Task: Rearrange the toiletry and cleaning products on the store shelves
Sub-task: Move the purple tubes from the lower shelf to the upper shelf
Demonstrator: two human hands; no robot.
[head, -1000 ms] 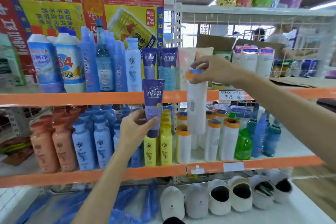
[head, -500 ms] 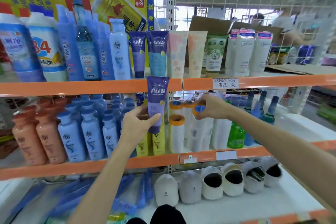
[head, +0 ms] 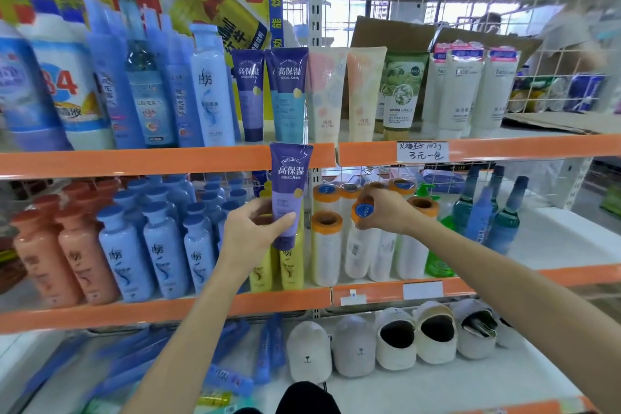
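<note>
My left hand [head: 250,233] grips a purple tube [head: 289,188] by its lower end, cap down, in front of the orange edge of the upper shelf [head: 134,161]. My right hand [head: 386,212] is closed on the orange-and-blue top of a white roll [head: 361,245], which stands on the middle shelf [head: 487,282] among similar white rolls [head: 326,245]. Two matching purple tubes [head: 268,94] stand on the upper shelf, directly above the held one.
The upper shelf also carries blue bottles [head: 141,84], pastel tubes [head: 346,94] and white tubes [head: 470,87]. Peach and blue shampoo bottles [head: 111,245] crowd the middle shelf's left, yellow bottles [head: 279,269] stand behind my left hand, green and blue bottles [head: 484,212] at right. Slippers [head: 396,339] line the bottom shelf.
My right hand has carried the white roll down from upper-shelf height and set it among the rolls on the middle shelf. My left hand has kept the purple tube almost still.
</note>
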